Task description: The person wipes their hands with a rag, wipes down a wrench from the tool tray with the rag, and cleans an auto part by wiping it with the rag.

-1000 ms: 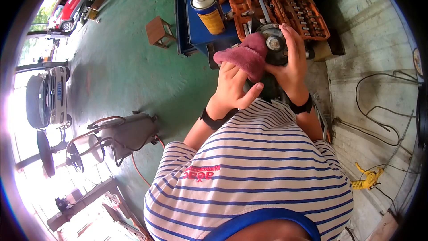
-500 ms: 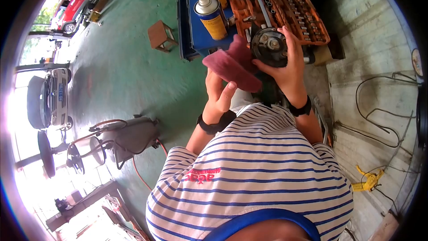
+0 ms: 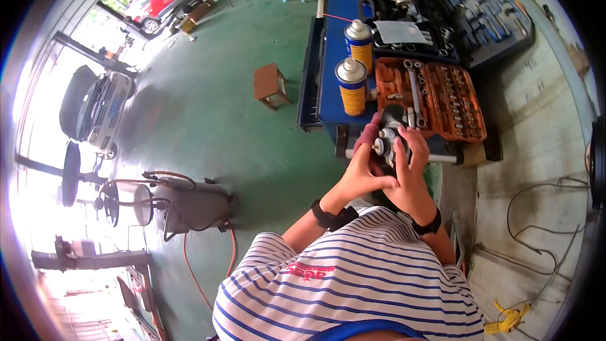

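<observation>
My left hand (image 3: 360,180) is closed on a dark red cloth (image 3: 367,135), which is bunched against the left side of a metal part (image 3: 391,139). On the other side, my right hand (image 3: 410,173) grips that part, its fingers bent over the top. The part has a dark body and round silvery fittings; its underside is hidden by my hands. Just beyond it lies an open orange socket set (image 3: 456,104) with a combination wrench (image 3: 415,91) in it. Two spray cans, a nearer one (image 3: 353,91) and a farther one (image 3: 359,45), stand upright on the blue cart (image 3: 332,82).
A grey tool case (image 3: 489,19) lies open at the back right. Left of the cart stands a wooden stool (image 3: 270,83) on the green floor. A grey tank (image 3: 192,204) with hoses is at the lower left. Cables hang along the right wall (image 3: 505,202).
The view has tilted up, showing more of the cart. My left hand has brought the cloth back against the part, which is now turned with its fittings facing left.
</observation>
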Demonstrator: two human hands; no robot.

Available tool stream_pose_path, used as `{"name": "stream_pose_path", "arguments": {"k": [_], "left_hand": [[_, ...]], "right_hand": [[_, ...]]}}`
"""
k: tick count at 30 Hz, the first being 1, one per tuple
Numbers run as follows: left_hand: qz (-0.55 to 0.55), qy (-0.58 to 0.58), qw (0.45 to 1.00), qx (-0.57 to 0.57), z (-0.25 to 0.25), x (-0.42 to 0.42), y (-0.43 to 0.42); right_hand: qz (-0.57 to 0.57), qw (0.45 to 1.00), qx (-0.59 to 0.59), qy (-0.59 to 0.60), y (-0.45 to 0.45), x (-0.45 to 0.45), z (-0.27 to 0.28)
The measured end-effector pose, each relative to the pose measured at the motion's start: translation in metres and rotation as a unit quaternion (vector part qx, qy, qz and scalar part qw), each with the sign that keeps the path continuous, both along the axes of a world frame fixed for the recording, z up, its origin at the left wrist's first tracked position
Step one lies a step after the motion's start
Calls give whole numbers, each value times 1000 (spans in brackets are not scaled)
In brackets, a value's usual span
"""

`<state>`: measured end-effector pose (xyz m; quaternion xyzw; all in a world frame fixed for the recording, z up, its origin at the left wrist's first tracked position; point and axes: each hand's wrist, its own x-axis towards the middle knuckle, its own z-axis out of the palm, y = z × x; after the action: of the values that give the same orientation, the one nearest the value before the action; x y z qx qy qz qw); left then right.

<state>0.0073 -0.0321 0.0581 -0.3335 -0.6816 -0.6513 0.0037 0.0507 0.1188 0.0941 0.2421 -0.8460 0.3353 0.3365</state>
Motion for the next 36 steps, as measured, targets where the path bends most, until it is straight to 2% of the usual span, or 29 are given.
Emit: {"name": "stream_pose_path", "arguments": {"k": [1, 3, 5, 9, 11, 13, 15, 18, 21, 25, 27, 31, 33, 36], "left_hand": [[-46, -119, 986, 112, 7, 6, 5], [-56, -162, 979, 110, 8, 4, 4], [-61, -278, 950, 131, 16, 11, 4], [-94, -237, 951, 177, 18, 16, 2], [-106, -258, 944, 177, 19, 15, -2], [-139, -223, 954, 141, 24, 14, -3], [-154, -236, 950, 135, 27, 13, -1], [-128, -211, 957, 153, 25, 13, 4], [-131, -270, 944, 137, 20, 13, 5], [-143, -254, 941, 169, 19, 14, 7], [-70, -334, 930, 139, 22, 18, 10], [-33, -292, 950, 102, 19, 18, 10], [17, -365, 930, -27, 24, 18, 5], [43, -304, 950, -63, 11, 16, 2]], "right_hand": [[27, 1000, 13, -7, 1, 3, 3], [59, 998, 27, -12, 4, 7, 3], [129, 992, 1, -5, 6, 8, 1], [118, 992, 8, -54, 27, 5, 10], [85, 996, -2, -22, 32, -2, 11], [84, 991, 27, -96, 38, -3, 14], [84, 992, 5, -92, 38, -4, 12], [49, 995, 58, -62, 40, -3, 8], [-13, 995, 84, -42, 39, 0, 4], [-96, 992, 78, -22, 37, 3, 0], [-125, 989, 79, -13, 38, 3, -1], [-149, 984, 98, -22, 40, 3, -2], [-152, 983, 96, -29, 40, 4, -4], [-164, 981, 96, -43, 37, 5, -6]]}}
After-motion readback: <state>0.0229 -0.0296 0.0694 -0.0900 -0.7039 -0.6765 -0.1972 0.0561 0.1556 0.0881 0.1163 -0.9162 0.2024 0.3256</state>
